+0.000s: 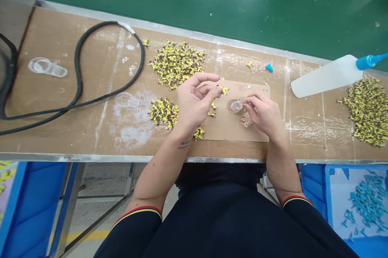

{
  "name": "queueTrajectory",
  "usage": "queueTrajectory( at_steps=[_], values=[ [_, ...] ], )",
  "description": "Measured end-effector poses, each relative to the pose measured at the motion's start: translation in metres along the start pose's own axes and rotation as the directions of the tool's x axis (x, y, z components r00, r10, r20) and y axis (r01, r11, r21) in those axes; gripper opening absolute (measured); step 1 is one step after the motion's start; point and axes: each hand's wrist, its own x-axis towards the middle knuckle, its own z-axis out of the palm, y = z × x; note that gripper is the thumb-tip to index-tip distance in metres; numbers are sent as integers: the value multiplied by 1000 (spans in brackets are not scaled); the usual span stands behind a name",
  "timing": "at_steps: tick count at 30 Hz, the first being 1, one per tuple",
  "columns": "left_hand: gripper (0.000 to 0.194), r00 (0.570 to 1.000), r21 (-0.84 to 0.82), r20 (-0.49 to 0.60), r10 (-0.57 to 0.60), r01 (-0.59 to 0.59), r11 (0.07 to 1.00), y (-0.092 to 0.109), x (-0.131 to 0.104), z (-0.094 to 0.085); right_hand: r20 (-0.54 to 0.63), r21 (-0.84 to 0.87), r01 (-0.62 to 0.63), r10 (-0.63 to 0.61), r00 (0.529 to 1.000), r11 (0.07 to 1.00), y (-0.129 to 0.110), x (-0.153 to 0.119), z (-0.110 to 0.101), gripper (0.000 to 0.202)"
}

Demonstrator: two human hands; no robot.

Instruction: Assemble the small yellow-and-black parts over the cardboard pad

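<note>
My left hand (197,98) pinches a small yellow and dark figure piece (224,90) between thumb and fingertips, above a cardboard sheet (221,128). My right hand (263,113) is closed in a pinch at the rim of a small clear dish (235,106); whatever sits between those fingertips is too small to make out. Just below the dish, partly under the right hand, lies a little pile of pale tiny parts (247,120). A few more yellow pieces (211,115) rest on the sheet beside my left wrist.
Heaps of yellow pieces lie behind (178,64) and left (163,112) of my left hand, another at far right (368,112). A white squeeze bottle (327,76) lies near a blue cap (269,68). Black cable (79,68) loops at left. A blue bin (329,197) holds blue parts.
</note>
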Motion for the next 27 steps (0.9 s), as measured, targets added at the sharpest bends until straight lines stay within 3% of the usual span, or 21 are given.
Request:
queueTrajectory(
  at_steps=[6, 9, 12, 14, 21, 27],
  values=[
    [30, 1000, 12, 8, -9, 9, 1000, -2, -1, -1, -33, 55, -3, 5, 999, 998, 0, -1, 0, 16],
    [32, 1000, 17, 5, -14, 14, 1000, 0, -2, -1, -189, 178, 8, 26, 982, 984, -1, -1, -3, 12],
    [32, 1000, -12, 14, 11, -11, 1000, 4, -4, 2, -377, 300, 29, 91, 922, 953, -4, -1, -6, 8],
    [30, 999, -41, 37, 34, -32, 999, 6, -8, 7, -428, 368, 44, 127, 895, 929, -6, -2, -6, 8],
    [26, 990, -46, 138, -41, 48, 998, 5, -27, 27, -417, 472, 67, 156, 895, 879, -12, -4, -1, 12],
    [17, 990, 38, 125, 69, -74, 997, 3, -32, 31, -376, 523, 131, 91, 922, 842, -16, -6, 0, 6]
  ],
)
